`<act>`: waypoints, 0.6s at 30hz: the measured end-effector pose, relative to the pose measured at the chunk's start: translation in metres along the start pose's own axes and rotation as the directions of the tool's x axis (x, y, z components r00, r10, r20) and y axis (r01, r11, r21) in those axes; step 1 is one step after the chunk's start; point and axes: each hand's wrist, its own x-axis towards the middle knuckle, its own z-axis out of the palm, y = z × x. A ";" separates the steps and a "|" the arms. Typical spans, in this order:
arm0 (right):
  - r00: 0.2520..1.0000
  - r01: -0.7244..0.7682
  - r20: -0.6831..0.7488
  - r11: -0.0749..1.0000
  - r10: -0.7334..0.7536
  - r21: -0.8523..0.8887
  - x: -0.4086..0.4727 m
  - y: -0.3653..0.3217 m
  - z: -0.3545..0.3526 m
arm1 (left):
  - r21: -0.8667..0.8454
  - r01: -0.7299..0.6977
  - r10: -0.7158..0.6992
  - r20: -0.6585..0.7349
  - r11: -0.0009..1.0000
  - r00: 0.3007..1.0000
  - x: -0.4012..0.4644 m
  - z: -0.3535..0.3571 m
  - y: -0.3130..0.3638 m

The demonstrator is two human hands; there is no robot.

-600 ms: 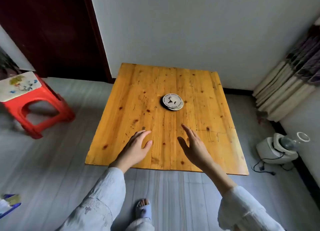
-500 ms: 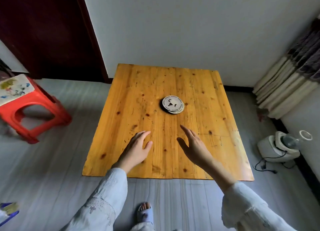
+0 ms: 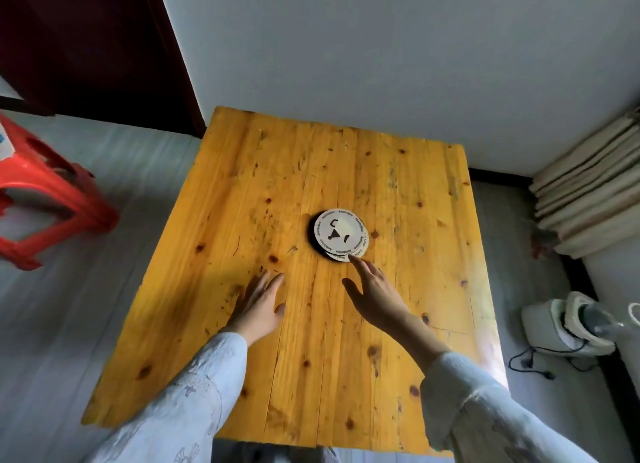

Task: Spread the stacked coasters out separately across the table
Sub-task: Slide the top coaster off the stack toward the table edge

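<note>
Grey flooring and a pale wall surround the wooden table (image 3: 242, 220), my landmark. Left of it I see a red stool (image 3: 45, 199); to its right, a white appliance (image 3: 568, 327) on the floor. On the table, my left hand (image 3: 258, 306) lies flat, fingers spread, holding nothing. My right hand (image 3: 375, 294) is open and empty too, its forefinger at the near edge of the stacked coasters (image 3: 341, 234), which sit slightly fanned just past the table's middle.
</note>
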 end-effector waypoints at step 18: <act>0.994 0.014 0.105 0.977 0.008 -0.213 0.150 0.044 0.042 | 0.408 0.152 -0.193 0.061 0.900 0.979 0.053 0.050 -0.040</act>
